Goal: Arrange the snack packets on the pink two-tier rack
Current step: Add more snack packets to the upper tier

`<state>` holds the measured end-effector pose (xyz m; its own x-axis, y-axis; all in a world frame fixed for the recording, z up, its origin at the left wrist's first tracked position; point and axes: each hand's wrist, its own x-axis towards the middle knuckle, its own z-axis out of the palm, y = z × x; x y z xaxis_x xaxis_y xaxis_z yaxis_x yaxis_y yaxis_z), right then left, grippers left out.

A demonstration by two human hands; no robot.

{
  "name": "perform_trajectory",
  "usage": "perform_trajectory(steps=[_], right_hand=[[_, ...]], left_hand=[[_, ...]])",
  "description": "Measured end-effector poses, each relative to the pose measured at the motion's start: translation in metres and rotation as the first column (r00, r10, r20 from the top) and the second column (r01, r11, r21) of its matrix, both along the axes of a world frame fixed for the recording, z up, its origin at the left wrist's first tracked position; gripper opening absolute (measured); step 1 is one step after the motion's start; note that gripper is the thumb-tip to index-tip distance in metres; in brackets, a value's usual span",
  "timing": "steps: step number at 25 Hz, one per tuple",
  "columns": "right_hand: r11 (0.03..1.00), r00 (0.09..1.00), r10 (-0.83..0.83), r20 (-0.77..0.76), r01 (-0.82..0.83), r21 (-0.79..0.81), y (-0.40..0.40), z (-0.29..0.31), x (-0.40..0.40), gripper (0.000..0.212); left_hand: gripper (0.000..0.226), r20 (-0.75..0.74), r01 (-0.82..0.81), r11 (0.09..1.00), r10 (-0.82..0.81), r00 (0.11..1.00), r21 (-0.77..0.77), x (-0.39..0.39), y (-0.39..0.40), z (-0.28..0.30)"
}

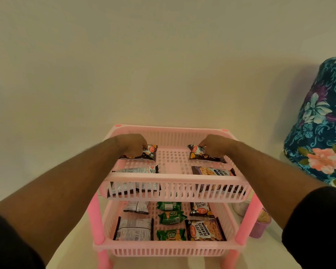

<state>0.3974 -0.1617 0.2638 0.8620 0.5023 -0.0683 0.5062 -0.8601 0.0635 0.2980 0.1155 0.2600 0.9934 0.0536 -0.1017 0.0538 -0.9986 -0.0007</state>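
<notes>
The pink two-tier rack (pixel 175 178) stands in front of me. My left hand (pixel 132 145) grips a dark peanut packet (pixel 149 153) at the top tier's back left. My right hand (pixel 214 145) grips another dark peanut packet (pixel 200 155) at the back right. Nearer me on the top tier lie a packet showing its white back (pixel 136 170) on the left and a salted peanuts packet (pixel 213 171) on the right. On the bottom tier, white-backed packets (pixel 134 229) fill the left, green biscuit packets (pixel 171 217) the middle, salted peanuts packets (pixel 204 230) the right.
A plain cream wall rises close behind the rack. A bulky object under blue floral cloth (pixel 322 123) stands at the right. A small purple container (pixel 260 224) sits on the surface by the rack's right legs.
</notes>
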Motion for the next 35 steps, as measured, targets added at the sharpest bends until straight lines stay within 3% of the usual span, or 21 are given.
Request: perform_trajectory(steps=[4,10,14,19,23,25,28,30,35], right_hand=[[1.0,1.0,0.0,0.012,0.0,-0.012,-0.002,-0.001,0.0,0.037],[0.998,0.995,-0.05,0.086,0.054,-0.043,-0.003,-0.001,0.004,0.022],[0.992,0.978,-0.119,0.17,0.124,-0.016,-0.003,-0.003,0.002,0.031],[0.982,0.983,-0.178,0.037,0.176,0.066,-0.006,-0.003,0.001,0.041],[0.978,0.985,-0.164,0.048,0.156,0.139,-0.004,0.005,0.002,0.04],[0.98,0.989,-0.149,0.007,0.146,0.138,-0.004,0.009,0.002,0.037],[0.984,0.991,-0.095,-0.099,0.109,0.143,-0.004,0.004,0.003,0.031],[0.992,0.997,-0.03,-0.074,0.039,0.117,-0.005,0.001,0.001,0.035],[0.997,0.999,0.028,-0.035,-0.025,0.068,-0.006,0.0,0.004,0.042]], left_hand=[[0.043,0.028,0.032,0.992,-0.036,0.999,0.12,0.0,-0.003,-0.001],[0.042,0.0,-0.019,0.995,0.019,1.0,0.1,-0.003,0.001,-0.001],[0.042,0.067,-0.107,0.99,0.1,0.993,0.096,-0.001,0.006,-0.005],[0.051,0.169,-0.194,0.981,0.187,0.968,0.026,-0.005,0.009,-0.005],[0.045,0.281,-0.2,0.98,0.193,0.94,-0.006,-0.006,0.009,0.004],[0.03,0.222,-0.186,0.977,0.205,0.953,-0.103,-0.005,0.009,0.007],[0.017,-0.061,-0.242,0.937,0.235,0.97,-0.252,-0.004,0.006,0.003],[0.023,-0.156,-0.276,0.932,0.244,0.957,-0.233,-0.004,0.005,0.0],[0.03,-0.18,-0.284,0.949,0.258,0.949,-0.138,0.0,0.005,-0.003]])
